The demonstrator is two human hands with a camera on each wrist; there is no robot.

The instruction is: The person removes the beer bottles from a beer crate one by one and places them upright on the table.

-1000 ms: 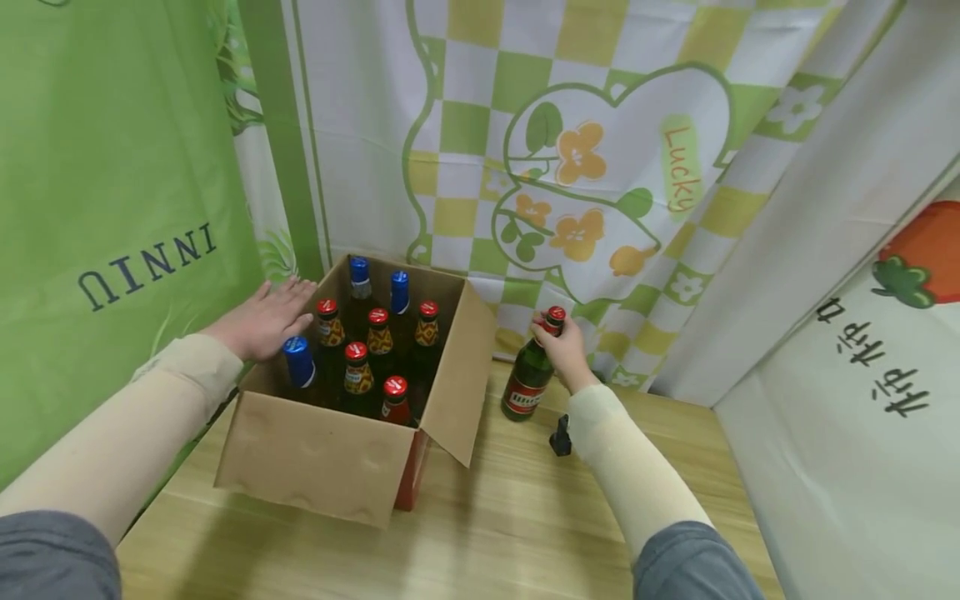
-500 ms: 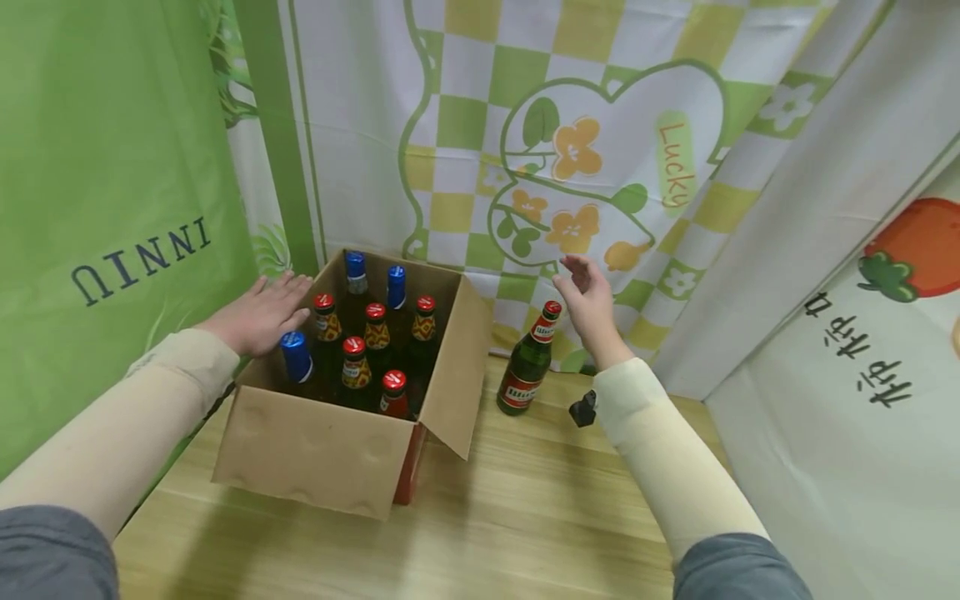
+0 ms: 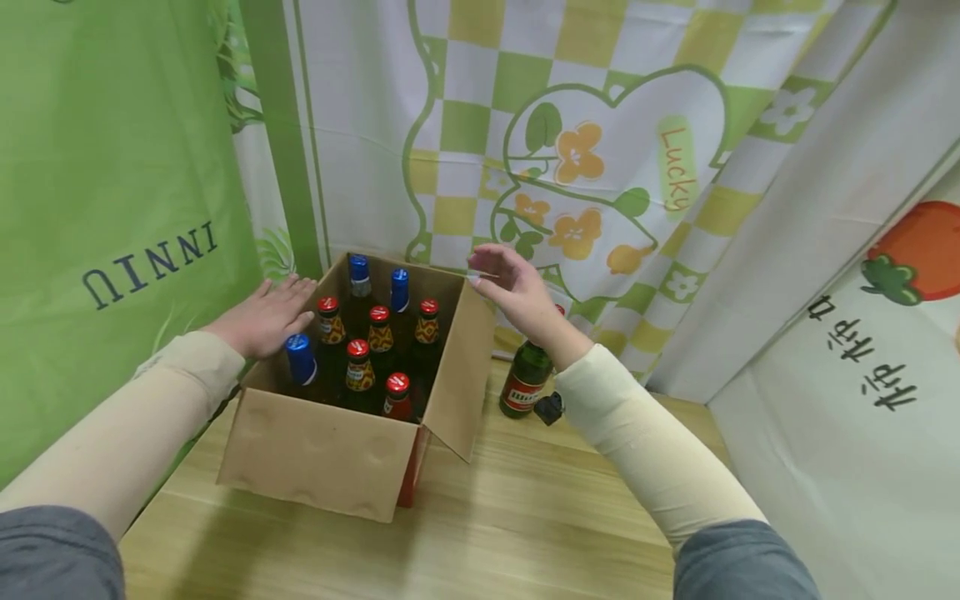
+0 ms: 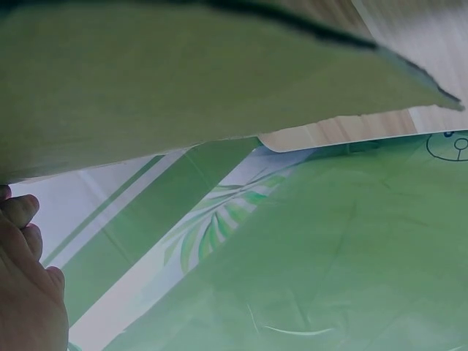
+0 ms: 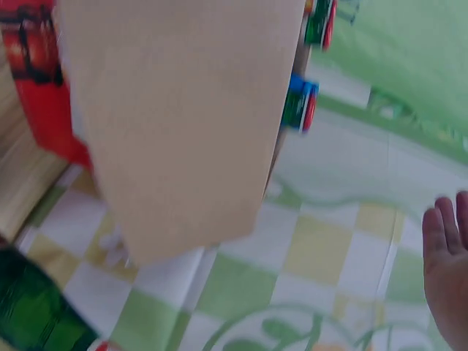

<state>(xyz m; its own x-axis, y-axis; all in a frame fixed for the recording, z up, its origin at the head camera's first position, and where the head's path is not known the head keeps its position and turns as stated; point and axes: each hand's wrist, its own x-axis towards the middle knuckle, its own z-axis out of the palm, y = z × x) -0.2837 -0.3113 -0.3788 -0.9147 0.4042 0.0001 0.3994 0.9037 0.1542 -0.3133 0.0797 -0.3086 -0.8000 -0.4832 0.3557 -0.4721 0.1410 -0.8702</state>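
A cardboard box (image 3: 318, 450) of bottles stands with its flaps folded out. Inside are several bottles, some with red caps (image 3: 358, 348) and others with blue foil tops (image 3: 301, 350). My left hand (image 3: 266, 321) lies flat at the box's left upper edge, fingers straight; the left wrist view has the cardboard flap (image 4: 183, 88) above it. In the air by the right flap (image 3: 459, 367), my right hand (image 3: 517, 292) is loosely curved and holds nothing. Beneath that forearm stands a green bottle (image 3: 527, 379) with a red label, its neck mostly hidden.
A small black object (image 3: 549, 408) appears beside the green bottle, against the right cuff. A checked curtain (image 3: 465, 125) hangs right behind the box. Green cloth (image 3: 112, 167) borders the left, a white printed sheet (image 3: 847, 433) the right. The wooden table (image 3: 525, 517) extends toward me.
My right hand has let go of the green bottle's neck, lifted off to the right, then swung left toward the box. The bottle stays standing on the table. My left hand has not moved.
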